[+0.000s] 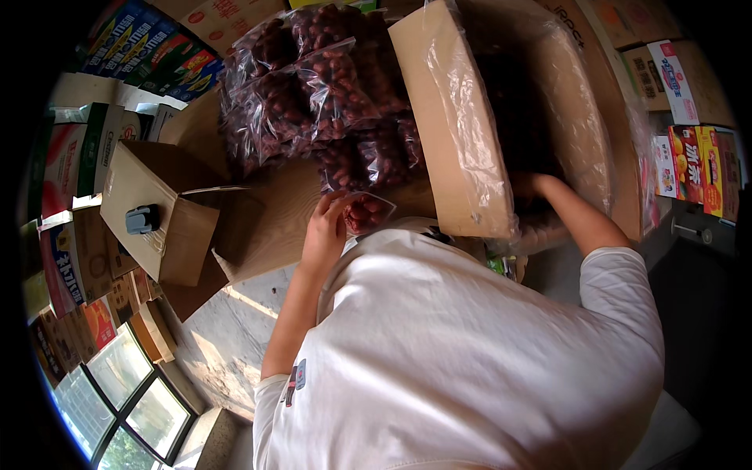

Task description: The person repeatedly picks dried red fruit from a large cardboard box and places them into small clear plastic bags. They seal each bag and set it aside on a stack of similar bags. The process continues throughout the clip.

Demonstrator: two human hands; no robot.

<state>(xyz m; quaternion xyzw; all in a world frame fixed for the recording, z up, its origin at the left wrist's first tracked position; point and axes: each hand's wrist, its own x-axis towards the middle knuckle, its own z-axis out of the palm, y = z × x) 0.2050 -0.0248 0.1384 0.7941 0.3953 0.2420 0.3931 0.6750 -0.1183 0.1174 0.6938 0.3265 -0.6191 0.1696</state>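
Observation:
My left hand (326, 222) grips the edge of a small clear plastic bag (365, 212) that has several dark red dried fruits in it, apparently jujubes. The bag is close to my chest at the table's front edge. My right hand (524, 185) reaches into a large cardboard box (449, 129) lined with clear plastic film (578, 111). Shadow and the box hide its fingers, and the dark contents cannot be made out. Just beyond my left hand, filled zip bags (335, 88) of the same fruit are piled up against the box's left wall.
A smaller open cardboard carton (191, 241) stands at the left of the wooden table (276, 220), with a dark grey device (142, 219) on its side. Stacked product cartons (76, 258) line the left, and more printed cartons (693, 167) stand at the right. A window (126, 405) is at lower left.

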